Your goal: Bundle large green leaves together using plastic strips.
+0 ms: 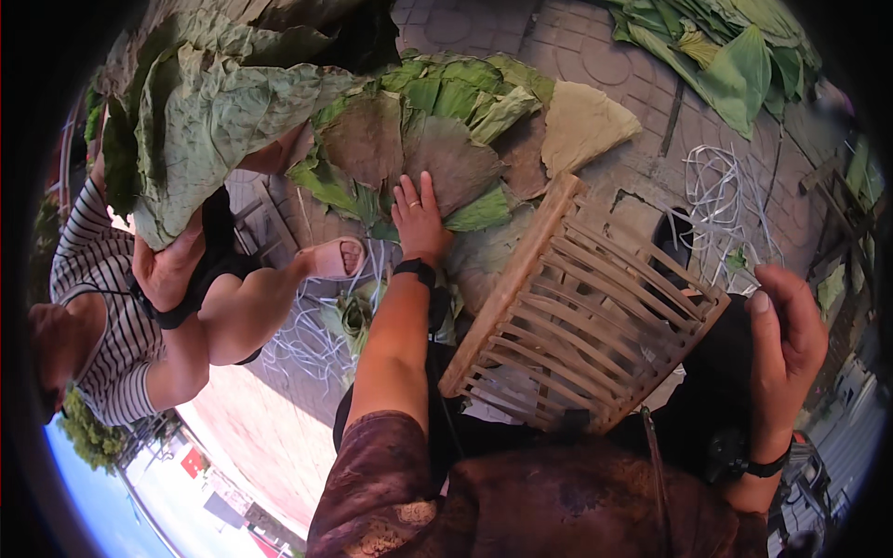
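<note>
My left hand [420,223] rests with fingers spread on a fan-shaped stack of large leaves [456,158], partly green and partly dried brown. A ring is on one finger. To the right, my right hand [789,349] is raised beside a low wooden slatted stool [567,325], its thumb and forefinger apart and nothing visible between them. The stool lies tilted across my front, between my two hands. White plastic strips [721,209] lie tangled on the paving just beyond my right hand.
At the left, a seated person in a striped shirt [102,316] holds large dried leaves [205,130]. Another heap of green leaves [744,74] lies at the far right. More white strips [312,325] are scattered on the paving by the person's sandal [337,259].
</note>
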Demonstrator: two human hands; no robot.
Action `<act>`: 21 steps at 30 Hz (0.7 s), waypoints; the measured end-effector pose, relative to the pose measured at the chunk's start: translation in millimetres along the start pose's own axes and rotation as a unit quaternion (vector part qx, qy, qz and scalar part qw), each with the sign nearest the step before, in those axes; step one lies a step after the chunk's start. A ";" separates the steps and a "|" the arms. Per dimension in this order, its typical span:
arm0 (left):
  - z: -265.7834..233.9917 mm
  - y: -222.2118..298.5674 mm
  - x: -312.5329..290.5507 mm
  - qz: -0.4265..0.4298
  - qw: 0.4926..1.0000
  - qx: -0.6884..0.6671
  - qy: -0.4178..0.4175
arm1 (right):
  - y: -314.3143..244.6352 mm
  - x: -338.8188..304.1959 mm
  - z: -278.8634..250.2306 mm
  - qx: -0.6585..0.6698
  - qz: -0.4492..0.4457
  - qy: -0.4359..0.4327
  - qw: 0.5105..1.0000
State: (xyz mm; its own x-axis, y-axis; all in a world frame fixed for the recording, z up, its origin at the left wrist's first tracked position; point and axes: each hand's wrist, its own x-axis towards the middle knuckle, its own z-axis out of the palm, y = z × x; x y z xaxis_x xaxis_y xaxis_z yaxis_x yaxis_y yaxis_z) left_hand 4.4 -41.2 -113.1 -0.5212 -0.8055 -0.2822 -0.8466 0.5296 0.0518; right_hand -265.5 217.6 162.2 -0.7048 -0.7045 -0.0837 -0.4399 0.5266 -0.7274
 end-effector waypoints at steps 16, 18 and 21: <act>-23.9 -88.9 48.6 -0.025 0.894 -0.444 -0.052 | -3.5 -1.3 -3.6 -0.007 -0.004 -0.004 1.000; -25.0 -102.4 52.5 -0.037 0.923 -0.375 0.082 | -7.2 -1.0 -5.3 -0.003 -0.007 -0.010 1.000; -36.1 -69.2 43.6 -0.098 0.941 -0.303 0.113 | -2.6 -0.1 -5.4 -0.018 -0.029 -0.008 0.999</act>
State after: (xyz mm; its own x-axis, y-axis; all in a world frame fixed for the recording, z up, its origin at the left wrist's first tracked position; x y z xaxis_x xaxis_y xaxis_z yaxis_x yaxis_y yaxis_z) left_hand 36.4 -122.5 -94.4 -0.3000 -0.9441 -0.1367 -0.7993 0.1706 0.5762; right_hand -267.3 218.9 167.8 -0.6687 -0.7417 -0.0519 -0.5001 0.5003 -0.7068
